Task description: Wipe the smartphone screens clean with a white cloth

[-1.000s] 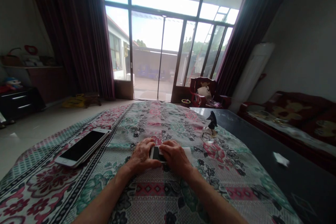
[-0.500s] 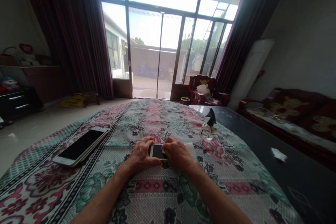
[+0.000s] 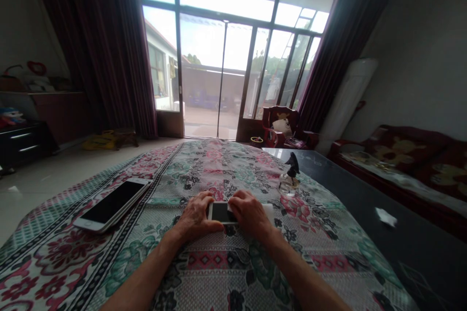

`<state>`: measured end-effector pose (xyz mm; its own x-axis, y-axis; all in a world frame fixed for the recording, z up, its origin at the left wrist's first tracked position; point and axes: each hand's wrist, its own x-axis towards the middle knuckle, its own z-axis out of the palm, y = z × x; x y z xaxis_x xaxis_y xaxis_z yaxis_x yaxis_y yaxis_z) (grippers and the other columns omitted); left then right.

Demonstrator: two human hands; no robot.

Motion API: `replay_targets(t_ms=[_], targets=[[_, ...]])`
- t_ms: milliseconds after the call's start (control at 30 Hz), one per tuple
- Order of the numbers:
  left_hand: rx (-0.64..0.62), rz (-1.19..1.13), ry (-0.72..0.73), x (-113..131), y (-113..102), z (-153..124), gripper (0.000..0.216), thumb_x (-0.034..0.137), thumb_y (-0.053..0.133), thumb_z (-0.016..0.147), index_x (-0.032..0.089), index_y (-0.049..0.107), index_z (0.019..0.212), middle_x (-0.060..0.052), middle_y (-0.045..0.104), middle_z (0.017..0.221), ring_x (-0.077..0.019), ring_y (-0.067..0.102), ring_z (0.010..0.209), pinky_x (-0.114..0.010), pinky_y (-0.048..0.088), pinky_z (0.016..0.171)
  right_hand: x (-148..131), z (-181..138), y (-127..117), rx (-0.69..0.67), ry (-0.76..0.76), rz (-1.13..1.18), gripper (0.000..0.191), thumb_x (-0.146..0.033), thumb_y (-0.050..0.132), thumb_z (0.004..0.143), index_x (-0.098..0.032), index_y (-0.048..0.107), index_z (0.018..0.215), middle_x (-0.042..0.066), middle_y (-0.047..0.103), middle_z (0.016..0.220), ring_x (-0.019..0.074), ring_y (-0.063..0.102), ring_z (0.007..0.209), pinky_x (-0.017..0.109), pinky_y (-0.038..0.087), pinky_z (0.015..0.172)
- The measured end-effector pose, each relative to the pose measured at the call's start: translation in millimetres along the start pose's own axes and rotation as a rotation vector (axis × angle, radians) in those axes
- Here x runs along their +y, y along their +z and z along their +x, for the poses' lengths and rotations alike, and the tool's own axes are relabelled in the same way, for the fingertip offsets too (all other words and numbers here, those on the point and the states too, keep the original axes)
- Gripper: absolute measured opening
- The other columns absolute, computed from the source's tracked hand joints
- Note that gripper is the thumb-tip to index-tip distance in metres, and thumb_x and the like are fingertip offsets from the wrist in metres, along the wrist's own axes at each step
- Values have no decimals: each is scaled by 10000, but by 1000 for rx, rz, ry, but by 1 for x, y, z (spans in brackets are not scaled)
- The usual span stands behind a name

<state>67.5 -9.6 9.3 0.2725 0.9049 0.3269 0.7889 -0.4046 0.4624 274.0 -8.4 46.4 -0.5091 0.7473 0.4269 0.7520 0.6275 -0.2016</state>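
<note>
A small white-edged phone with a dark screen (image 3: 219,212) lies sideways on the patterned tablecloth (image 3: 207,282). Its left end is gripped by my left hand (image 3: 194,215), thumb along the near edge and fingers at the far edge. Over the right part of the screen my right hand (image 3: 250,211) is closed, fingers bent down and pinching a white tissue or cloth (image 3: 269,212). Part of this white piece sticks out to the right of that hand; the rest is hidden beneath it.
Left of my hands, a larger white phone (image 3: 113,204) lies face up, apparently on another flat device. A clear spray bottle with a black nozzle (image 3: 290,180) stands at the far right. Beyond the cloth, a crumpled white tissue (image 3: 386,217) rests on a dark tabletop (image 3: 412,248).
My right hand has slid slightly right across the phone, uncovering a little more screen. The white piece has shifted right with it. My left hand keeps its grip on the phone's left end.
</note>
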Motion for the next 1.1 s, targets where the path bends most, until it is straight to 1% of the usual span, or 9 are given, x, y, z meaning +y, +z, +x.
replay_targets(t_ms=[133, 233, 400, 567, 700, 767, 867, 1000, 1100], targets=[[-13, -5, 7, 0, -1, 0, 632, 479, 799, 539, 197, 624, 1076, -123, 507, 1353, -319, 440, 1264, -423, 352, 1056, -13, -2, 5, -86, -93, 63, 184, -214, 491, 916, -232, 664, 857, 26, 606, 915, 158, 532, 895, 262, 384, 825], [-44, -13, 23, -2, -3, 0, 623, 463, 795, 551, 203, 618, 1089, -113, 504, 1358, -313, 445, 1261, -416, 358, 1052, -14, -2, 5, -119, -75, 41, 182, -214, 492, 914, -217, 664, 852, 27, 604, 921, 157, 527, 911, 259, 374, 832], [-71, -12, 21, -4, -6, 0, 632, 458, 790, 569, 172, 611, 1104, -139, 488, 1377, -318, 427, 1282, -412, 349, 1062, -4, -1, 2, -108, 70, -35, 129, -178, 521, 858, -194, 644, 824, 32, 596, 894, 153, 536, 879, 234, 373, 768], [-70, -27, 20, -4, -6, 1, 614, 476, 786, 576, 186, 614, 1090, -133, 492, 1374, -316, 433, 1279, -409, 350, 1062, 26, -3, -4, -20, 305, -102, 117, -138, 524, 808, -182, 630, 785, 44, 600, 852, 152, 545, 793, 234, 368, 687], [-73, -27, 6, -4, -6, 0, 610, 467, 790, 573, 194, 612, 1089, -126, 496, 1371, -309, 434, 1279, -400, 346, 1064, 42, -4, -8, 38, 380, -123, 130, -118, 507, 817, -164, 629, 810, 61, 592, 858, 160, 546, 802, 240, 371, 703], [-73, -26, 2, -4, -6, 0, 617, 463, 791, 571, 195, 609, 1095, -125, 492, 1374, -309, 428, 1284, -398, 343, 1066, 38, -2, -8, 73, 357, -107, 125, -143, 506, 844, -172, 627, 828, 56, 590, 883, 158, 545, 840, 234, 374, 739], [-65, -24, 7, -4, -5, 0, 614, 451, 790, 572, 200, 607, 1101, -119, 494, 1372, -307, 432, 1281, -396, 347, 1063, 22, 0, -3, 101, 226, -27, 123, -180, 514, 874, -189, 627, 827, 40, 586, 898, 147, 540, 867, 222, 377, 771], [-59, -26, 17, -5, -4, 0, 618, 443, 787, 574, 190, 610, 1109, -126, 495, 1369, -311, 443, 1268, -399, 361, 1051, 3, -1, 6, 20, 22, 63, 155, -196, 512, 898, -209, 636, 805, 17, 597, 884, 139, 536, 872, 228, 378, 799], [-60, -26, 21, -7, -3, 1, 613, 443, 791, 563, 193, 618, 1096, -123, 504, 1362, -318, 439, 1273, -406, 354, 1057, 1, 0, 11, -10, -16, 79, 186, -200, 496, 914, -216, 651, 812, 10, 610, 873, 139, 534, 868, 241, 374, 830]])
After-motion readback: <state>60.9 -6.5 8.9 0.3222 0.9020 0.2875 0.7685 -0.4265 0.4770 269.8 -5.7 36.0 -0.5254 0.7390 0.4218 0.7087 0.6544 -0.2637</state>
